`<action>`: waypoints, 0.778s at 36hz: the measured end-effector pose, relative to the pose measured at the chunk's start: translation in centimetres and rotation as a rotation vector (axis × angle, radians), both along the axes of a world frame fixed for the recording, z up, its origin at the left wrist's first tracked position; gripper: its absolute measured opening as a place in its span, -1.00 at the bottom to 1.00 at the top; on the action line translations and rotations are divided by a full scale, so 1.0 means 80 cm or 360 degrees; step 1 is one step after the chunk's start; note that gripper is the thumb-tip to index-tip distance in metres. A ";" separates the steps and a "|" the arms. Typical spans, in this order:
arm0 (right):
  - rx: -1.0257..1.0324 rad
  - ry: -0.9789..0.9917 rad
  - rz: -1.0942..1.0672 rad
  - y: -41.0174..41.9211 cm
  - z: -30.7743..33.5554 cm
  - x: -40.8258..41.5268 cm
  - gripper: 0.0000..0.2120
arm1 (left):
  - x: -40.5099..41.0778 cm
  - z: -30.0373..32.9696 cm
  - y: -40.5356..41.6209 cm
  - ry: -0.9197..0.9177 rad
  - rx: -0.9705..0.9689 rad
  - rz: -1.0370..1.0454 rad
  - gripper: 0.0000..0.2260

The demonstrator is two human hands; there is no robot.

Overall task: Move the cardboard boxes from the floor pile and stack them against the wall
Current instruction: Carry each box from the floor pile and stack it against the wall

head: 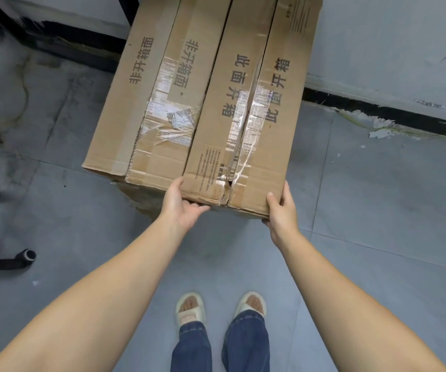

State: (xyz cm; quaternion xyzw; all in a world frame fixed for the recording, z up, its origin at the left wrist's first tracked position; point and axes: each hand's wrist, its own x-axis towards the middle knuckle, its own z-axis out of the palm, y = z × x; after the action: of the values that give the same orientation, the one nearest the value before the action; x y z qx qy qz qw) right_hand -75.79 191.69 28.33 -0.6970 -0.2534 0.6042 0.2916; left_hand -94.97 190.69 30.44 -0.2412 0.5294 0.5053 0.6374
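Observation:
Two long brown cardboard boxes lie side by side, running away from me toward the wall [377, 36]. The right box [246, 108] has torn clear tape and black printed characters along its top. The left box [149, 84] lies beside it, touching it. My left hand [181, 204] grips the near left corner of the right box, thumb on top and fingers underneath. My right hand [282, 210] grips its near right corner, thumb on the top face. Whether the near end is lifted off the floor I cannot tell.
Grey tiled floor [377, 197] spreads around me, with a black skirting strip [377, 108] along the white wall and paper scraps by it. A black tube end [27, 255] lies at the left. A dark frame [55, 36] stands at the back left. My sandalled feet [220, 307] stand below.

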 end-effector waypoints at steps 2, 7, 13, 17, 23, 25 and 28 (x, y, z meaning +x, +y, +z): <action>-0.0029 0.0001 0.0036 0.000 0.002 0.004 -0.51 | 0.000 -0.003 0.001 -0.0003 -0.0031 0.0000 -0.50; -0.0118 -0.0020 0.0169 0.004 0.009 0.018 -0.59 | 0.005 0.011 -0.009 0.0098 -0.0079 -0.0084 -0.56; -0.0255 -0.0130 0.0321 0.006 0.042 0.029 -0.47 | 0.000 0.058 -0.025 0.0337 -0.0094 -0.0267 -0.55; -0.0235 -0.0256 0.0441 -0.016 0.100 0.045 -0.36 | -0.009 0.110 -0.050 0.0491 -0.0063 -0.0510 -0.61; -0.0025 -0.0270 0.0764 -0.081 0.237 0.079 -0.43 | -0.022 0.235 -0.114 0.0827 0.0159 -0.0896 -0.62; 0.0095 -0.0296 0.0872 -0.105 0.283 0.093 -0.47 | -0.023 0.288 -0.141 0.1045 0.0284 -0.1077 -0.66; 0.0316 -0.0252 0.0991 -0.144 0.350 0.116 -0.56 | -0.022 0.361 -0.187 0.1311 0.0522 -0.1280 -0.72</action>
State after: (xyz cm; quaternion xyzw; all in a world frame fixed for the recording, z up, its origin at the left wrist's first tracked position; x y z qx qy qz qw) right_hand -66.54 180.17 56.31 -0.5991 -0.5336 0.5806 0.1389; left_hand -96.76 175.70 59.33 0.2954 0.6979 0.3515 0.5497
